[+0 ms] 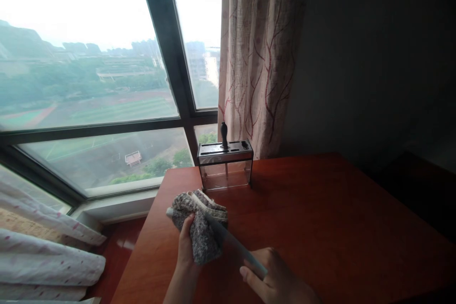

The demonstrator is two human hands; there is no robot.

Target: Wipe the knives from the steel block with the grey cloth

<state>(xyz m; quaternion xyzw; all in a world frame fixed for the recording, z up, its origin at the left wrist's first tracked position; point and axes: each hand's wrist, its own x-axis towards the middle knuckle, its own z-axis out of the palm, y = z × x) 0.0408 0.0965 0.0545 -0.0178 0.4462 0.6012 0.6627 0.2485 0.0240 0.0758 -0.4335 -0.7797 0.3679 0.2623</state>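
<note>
A grey, speckled fluffy cloth (206, 242) with pale edging is folded around a long, flat knife (237, 244). My left hand (187, 242) grips the cloth, its thumb pressed on top. The knife slants from the cloth down to my right hand (272, 273), whose fingers are closed around its pale greenish near end. A whitish rounded tip pokes out at the cloth's left side. The part of the knife inside the cloth is hidden, and the visible length is somewhat blurred. Both hands are above the table's near left part.
A clear-sided knife holder (225, 166) with a metal slotted top and one black handle (223, 134) stands at the back of the reddish-brown table (313, 209). Behind are a window (89, 118) and a patterned curtain (260, 57). White spotted fabric (46, 261) hangs lower left.
</note>
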